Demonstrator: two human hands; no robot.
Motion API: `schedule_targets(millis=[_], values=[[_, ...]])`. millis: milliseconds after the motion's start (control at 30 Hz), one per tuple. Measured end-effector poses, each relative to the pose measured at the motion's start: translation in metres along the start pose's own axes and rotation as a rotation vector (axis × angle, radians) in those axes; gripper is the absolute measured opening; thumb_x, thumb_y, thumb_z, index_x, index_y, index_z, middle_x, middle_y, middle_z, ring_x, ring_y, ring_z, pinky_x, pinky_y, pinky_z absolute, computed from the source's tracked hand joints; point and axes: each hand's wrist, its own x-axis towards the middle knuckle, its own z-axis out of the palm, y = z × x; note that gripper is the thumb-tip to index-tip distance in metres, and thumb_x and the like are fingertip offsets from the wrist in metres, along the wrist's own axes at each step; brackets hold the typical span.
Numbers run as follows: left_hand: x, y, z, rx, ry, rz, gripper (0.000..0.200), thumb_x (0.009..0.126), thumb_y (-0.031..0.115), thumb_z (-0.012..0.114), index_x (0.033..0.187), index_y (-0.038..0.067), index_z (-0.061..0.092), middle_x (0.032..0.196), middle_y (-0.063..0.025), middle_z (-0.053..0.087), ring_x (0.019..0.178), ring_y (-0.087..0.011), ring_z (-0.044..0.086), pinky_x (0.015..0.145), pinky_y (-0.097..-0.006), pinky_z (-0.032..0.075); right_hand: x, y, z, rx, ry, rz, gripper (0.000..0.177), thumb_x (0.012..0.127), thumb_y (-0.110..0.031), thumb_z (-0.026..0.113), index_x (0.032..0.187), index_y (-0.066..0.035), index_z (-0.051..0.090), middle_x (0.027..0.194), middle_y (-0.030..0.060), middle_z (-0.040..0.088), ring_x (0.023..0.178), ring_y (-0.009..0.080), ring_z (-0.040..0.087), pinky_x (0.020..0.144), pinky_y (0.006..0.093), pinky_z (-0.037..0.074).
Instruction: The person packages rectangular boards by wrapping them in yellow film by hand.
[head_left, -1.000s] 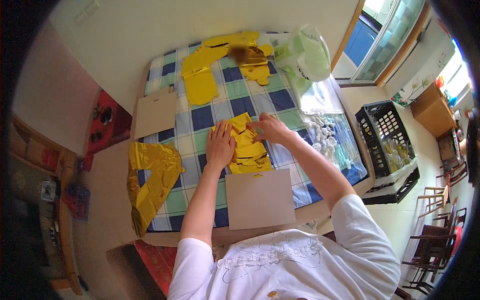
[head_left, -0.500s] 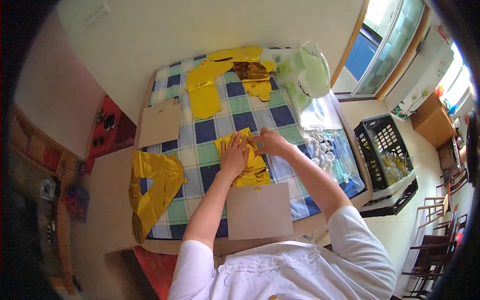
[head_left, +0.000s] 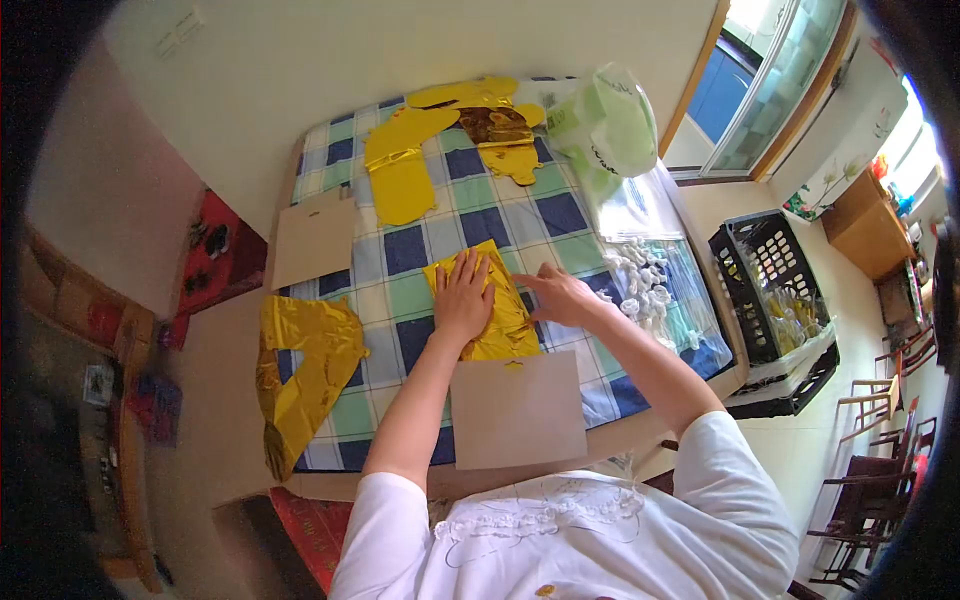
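My left hand [head_left: 465, 297] lies flat with spread fingers on a folded gold foil sheet [head_left: 503, 330] at the middle of the checked cloth. At the foil's right edge is my right hand [head_left: 553, 294], its index finger stretched toward the foil and the other fingers bent, holding nothing visible. Just below the foil, a pale cardboard sheet [head_left: 518, 412] overlaps the near table edge. Another large gold foil piece [head_left: 315, 365] rests at the left corner, and a second cardboard sheet [head_left: 312, 240] is above it.
More gold foil shapes [head_left: 402, 175] are spread at the far side of the table [head_left: 560, 218]. A green-white plastic bag [head_left: 610, 125] stands at the far right, with white bundles [head_left: 640, 285] nearer. Black crates [head_left: 765, 290] are on the floor at right.
The gold foil under my hands looks flatter and more compact. My right hand has moved slightly down and right, its index finger now stretched out. The view has shifted a little.
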Motion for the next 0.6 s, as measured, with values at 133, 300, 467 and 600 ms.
schedule_targets(millis=[133,300,467,600], values=[[0.000,0.003,-0.003,0.031,-0.010,0.005,0.052,0.097,0.035,0.040,0.144,0.014,0.036,0.153,-0.0084,0.029,0.142,-0.0247,0.024,0.114,-0.0518,0.015,0.015,0.004,0.010,-0.035,0.220,-0.200,0.056,0.081,-0.017,0.063,0.134,-0.014,0.047,0.123,0.0181,0.051,0.117,0.0334,0.050,0.098,0.0424,0.042],[-0.001,0.002,-0.001,0.020,0.065,0.025,0.047,0.097,0.030,0.043,0.138,0.008,0.044,0.148,-0.0116,0.036,0.139,-0.0277,0.030,0.111,-0.0504,0.024,0.062,0.002,0.062,-0.208,0.520,-0.333,0.044,0.085,-0.009,0.048,0.129,-0.001,0.049,0.137,0.0186,0.046,0.127,0.0326,0.043,0.107,0.0444,0.032],[-0.011,-0.033,-0.009,-0.342,0.414,-0.095,0.033,0.089,0.010,0.051,0.121,0.003,0.056,0.138,-0.0127,0.046,0.131,-0.0310,0.039,0.108,-0.0450,0.032,0.061,0.006,0.073,-0.196,0.531,-0.310,0.050,0.082,-0.010,0.053,0.131,-0.001,0.046,0.137,0.0176,0.046,0.130,0.0311,0.041,0.109,0.0435,0.029],[-0.030,-0.063,-0.048,-0.209,0.305,0.116,0.034,0.083,0.002,0.053,0.117,0.003,0.059,0.133,-0.0131,0.051,0.129,-0.0313,0.041,0.109,-0.0453,0.032,0.059,-0.001,0.065,-0.178,0.565,-0.321,0.043,0.083,-0.009,0.055,0.125,0.000,0.051,0.132,0.0179,0.051,0.125,0.0320,0.046,0.107,0.0428,0.033]])
